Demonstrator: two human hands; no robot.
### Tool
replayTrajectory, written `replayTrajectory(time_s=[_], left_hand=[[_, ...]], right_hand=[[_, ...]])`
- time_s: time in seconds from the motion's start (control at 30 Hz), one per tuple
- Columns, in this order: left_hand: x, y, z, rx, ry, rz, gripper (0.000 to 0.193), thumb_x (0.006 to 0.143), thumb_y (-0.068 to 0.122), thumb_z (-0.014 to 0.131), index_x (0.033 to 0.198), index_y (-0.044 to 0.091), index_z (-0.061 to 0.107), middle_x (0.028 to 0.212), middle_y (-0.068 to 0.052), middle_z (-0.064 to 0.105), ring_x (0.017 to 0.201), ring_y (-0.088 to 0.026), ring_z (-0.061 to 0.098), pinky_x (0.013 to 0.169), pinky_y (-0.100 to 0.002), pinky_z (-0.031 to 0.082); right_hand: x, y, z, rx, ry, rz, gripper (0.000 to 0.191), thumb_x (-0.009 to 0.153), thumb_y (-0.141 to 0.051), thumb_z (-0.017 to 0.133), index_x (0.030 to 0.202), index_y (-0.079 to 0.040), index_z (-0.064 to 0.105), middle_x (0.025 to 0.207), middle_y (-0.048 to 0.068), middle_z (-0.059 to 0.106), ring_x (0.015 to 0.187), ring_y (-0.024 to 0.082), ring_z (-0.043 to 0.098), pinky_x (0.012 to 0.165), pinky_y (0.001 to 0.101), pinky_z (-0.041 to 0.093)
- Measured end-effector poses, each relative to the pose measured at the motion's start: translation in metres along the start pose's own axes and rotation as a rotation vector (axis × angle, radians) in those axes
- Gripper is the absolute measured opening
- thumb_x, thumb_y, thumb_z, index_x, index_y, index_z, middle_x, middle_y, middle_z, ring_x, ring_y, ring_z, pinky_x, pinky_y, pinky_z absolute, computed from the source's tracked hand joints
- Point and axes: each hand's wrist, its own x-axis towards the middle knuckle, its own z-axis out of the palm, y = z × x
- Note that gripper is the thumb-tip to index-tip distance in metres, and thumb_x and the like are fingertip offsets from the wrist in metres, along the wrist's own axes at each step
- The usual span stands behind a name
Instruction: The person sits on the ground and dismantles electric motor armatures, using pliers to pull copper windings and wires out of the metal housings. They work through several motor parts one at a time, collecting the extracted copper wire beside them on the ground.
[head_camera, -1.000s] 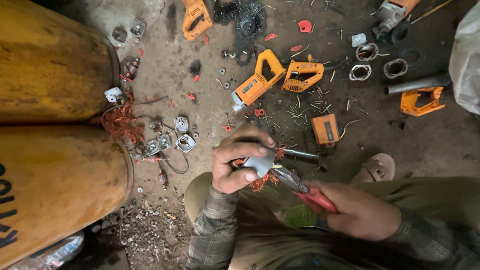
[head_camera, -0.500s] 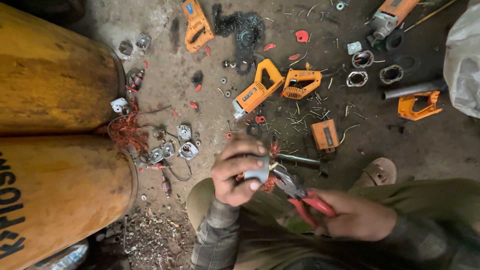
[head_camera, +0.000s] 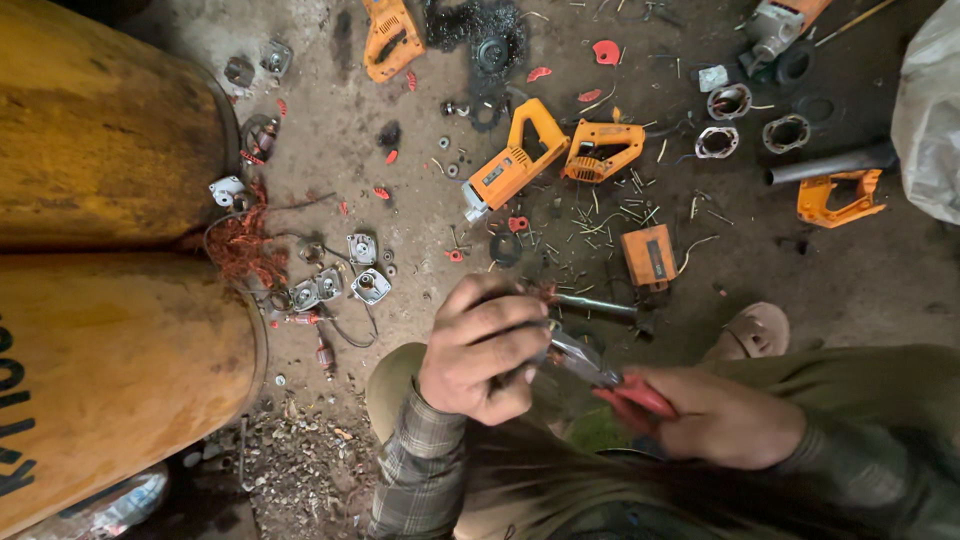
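The left hand (head_camera: 480, 355) is curled into a loose fist, back of the hand up, fingers wrapped over a small metal part (head_camera: 545, 340) of which only a sliver shows between the fingers and thumb. Its plaid sleeve runs down and away toward the body. Just to its right, the right hand (head_camera: 725, 415) is clenched around the red handles of one pair of pliers (head_camera: 605, 378), knuckles up, wrist coming in from the olive sleeve on the right. The pliers lie with their long axis slanting up and to the left, the steel nose pointing into the left hand's grip and meeting the held part there (whether the nose bites the part or only touches it cannot be told).

Just beyond the left hand's fingertips a dark metal rod (head_camera: 590, 303) lies on the floor (head_camera: 420, 190), roughly crosswise. Beyond the right hand sits one sandalled foot (head_camera: 750, 332). Left of the left hand lie a few small silver housings (head_camera: 362, 285) and a tangle of copper wire (head_camera: 240, 245) against two yellow drums (head_camera: 100, 150). Farther out, past the rod, stands one orange box-shaped piece (head_camera: 648, 255), then two orange tool shells (head_camera: 515, 160) side by side amid scattered screws. Three metal rings (head_camera: 728, 100) lie farthest, up to the right.
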Motion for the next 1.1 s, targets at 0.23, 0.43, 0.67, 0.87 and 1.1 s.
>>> replayTrajectory(time_s=[0.23,0.43,0.67,0.87,1.1], left_hand=[[-0.027,-0.020,0.012,-0.371,0.004,-0.188,0.025,0.089,0.027,0.073,0.103,0.006,0.072,0.107,-0.009,0.073,0.098,-0.028,0.071,0.089,-0.040,0.056],[-0.057,-0.048,-0.009,-0.858,0.159,-0.721,0.036,0.094,0.033,0.067,0.104,-0.002,0.069,0.100,-0.017,0.072,0.092,-0.031,0.074,0.078,-0.039,0.060],[-0.066,-0.037,0.010,-0.886,0.297,-0.565,0.046,0.095,0.039,0.062,0.106,-0.006,0.068,0.107,-0.022,0.070,0.103,-0.032,0.069,0.096,-0.040,0.054],[-0.056,-0.026,0.029,-0.879,0.319,-0.563,0.045,0.095,0.038,0.062,0.107,-0.005,0.068,0.108,-0.021,0.070,0.105,-0.031,0.069,0.099,-0.042,0.054],[-0.049,-0.022,0.034,-0.737,0.284,-0.448,0.040,0.096,0.035,0.065,0.109,-0.002,0.070,0.114,-0.018,0.069,0.110,-0.028,0.068,0.100,-0.039,0.054]], right_hand=[[0.004,0.011,0.011,-0.405,0.187,-0.018,0.050,0.085,-0.025,0.074,0.130,-0.012,0.056,0.098,0.012,0.068,0.093,0.027,0.069,0.078,0.0386,0.052],[-0.021,0.050,0.020,-0.572,-0.146,-0.189,0.046,0.087,-0.032,0.079,0.124,-0.013,0.059,0.103,0.011,0.070,0.093,0.034,0.066,0.074,0.0447,0.050],[-0.030,0.079,-0.015,-0.507,0.313,0.112,0.033,0.084,-0.020,0.074,0.113,-0.016,0.060,0.094,0.004,0.058,0.088,0.019,0.057,0.077,0.0358,0.050],[-0.020,0.057,0.006,-0.298,0.252,-0.063,0.049,0.083,-0.008,0.066,0.132,-0.010,0.061,0.102,0.004,0.066,0.091,0.015,0.062,0.080,0.0324,0.051],[-0.006,0.027,0.014,0.093,0.063,0.038,0.058,0.078,-0.001,0.060,0.135,-0.010,0.060,0.104,-0.003,0.066,0.097,0.006,0.059,0.085,0.0235,0.048]])
